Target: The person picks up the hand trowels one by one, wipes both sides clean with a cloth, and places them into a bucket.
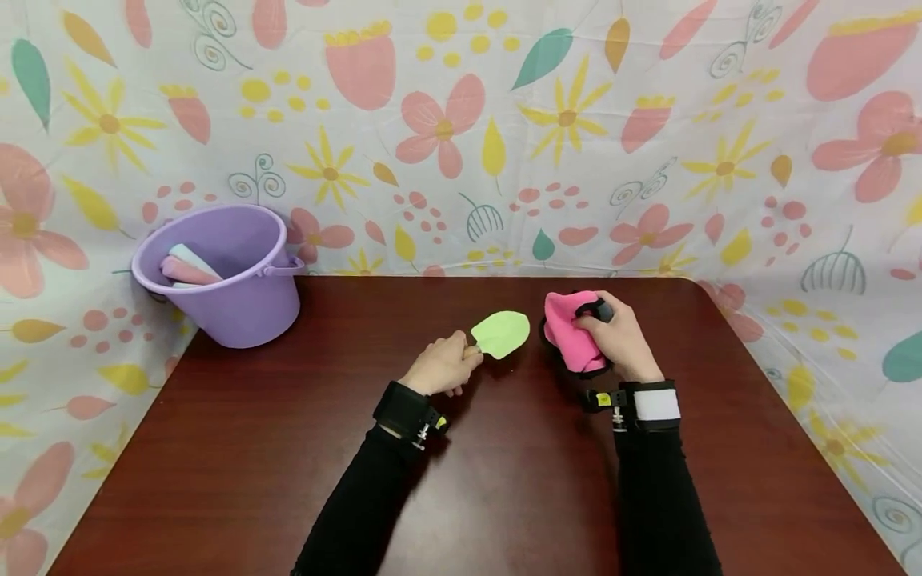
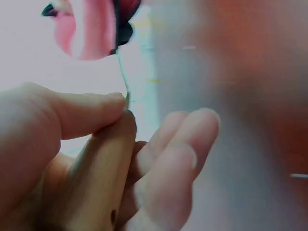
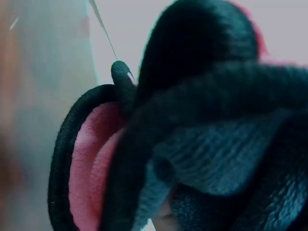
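Note:
My left hand (image 1: 441,364) grips the wooden handle (image 2: 98,178) of a small hand trowel, thumb laid along the top. The trowel's light green blade (image 1: 502,333) points right, toward the other hand. A bunched cloth (image 1: 572,332), pink on one face with black edging, is pinched in my right hand (image 1: 623,336). In the right wrist view the cloth's dark grey side (image 3: 216,154) fills much of the picture and hides most of the fingers. The cloth hangs just right of the blade tip in the head view.
A purple bucket (image 1: 252,316) stands at the table's back left corner, with rolled white and pink items (image 1: 189,266) inside. The dark brown table (image 1: 504,496) ends at a flower-patterned curtain (image 1: 446,200) behind and at both sides.

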A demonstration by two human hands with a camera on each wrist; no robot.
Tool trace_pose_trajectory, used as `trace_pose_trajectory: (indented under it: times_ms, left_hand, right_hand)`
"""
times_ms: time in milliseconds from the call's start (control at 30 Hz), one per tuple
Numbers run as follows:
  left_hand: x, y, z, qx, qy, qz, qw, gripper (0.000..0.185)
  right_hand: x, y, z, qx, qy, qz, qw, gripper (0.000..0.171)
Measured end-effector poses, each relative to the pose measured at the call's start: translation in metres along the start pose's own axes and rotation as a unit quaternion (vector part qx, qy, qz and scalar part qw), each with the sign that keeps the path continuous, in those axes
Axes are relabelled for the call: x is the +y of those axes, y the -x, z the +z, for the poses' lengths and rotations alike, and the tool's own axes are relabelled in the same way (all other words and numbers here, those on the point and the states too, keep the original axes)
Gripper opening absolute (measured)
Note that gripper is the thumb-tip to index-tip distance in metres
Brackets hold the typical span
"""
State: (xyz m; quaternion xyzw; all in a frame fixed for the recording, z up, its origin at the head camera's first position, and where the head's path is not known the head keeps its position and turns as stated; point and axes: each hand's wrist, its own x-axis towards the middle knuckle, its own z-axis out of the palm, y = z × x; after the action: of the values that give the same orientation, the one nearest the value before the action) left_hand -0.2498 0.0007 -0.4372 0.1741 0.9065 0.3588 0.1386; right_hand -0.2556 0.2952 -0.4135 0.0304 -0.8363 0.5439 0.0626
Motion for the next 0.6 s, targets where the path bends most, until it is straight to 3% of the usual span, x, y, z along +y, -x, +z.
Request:
trace_pose_trajectory:
  times_ms: [267, 400, 600]
  left_hand:
    - [0.008, -0.001, -0.033, 0.094, 0.031, 0.032, 0.9946, 0.024]
    - [0.009, 0.003, -0.044, 0.148, 0.041, 0.049, 0.9869, 0.024]
    - [0.01, 0.014, -0.057, 0.212, 0.055, 0.065, 0.9735, 0.028]
  right_hand:
    - [-0.067, 0.004, 0.025, 0.031, -0.088, -0.055, 0.994, 0.036]
    - [-0.079, 0.0, 0.036, 0.049, -0.109, -0.078, 0.99, 0.035]
    - [-0.096, -0.002, 0.051, 0.05, -0.075, -0.122, 0.988, 0.037]
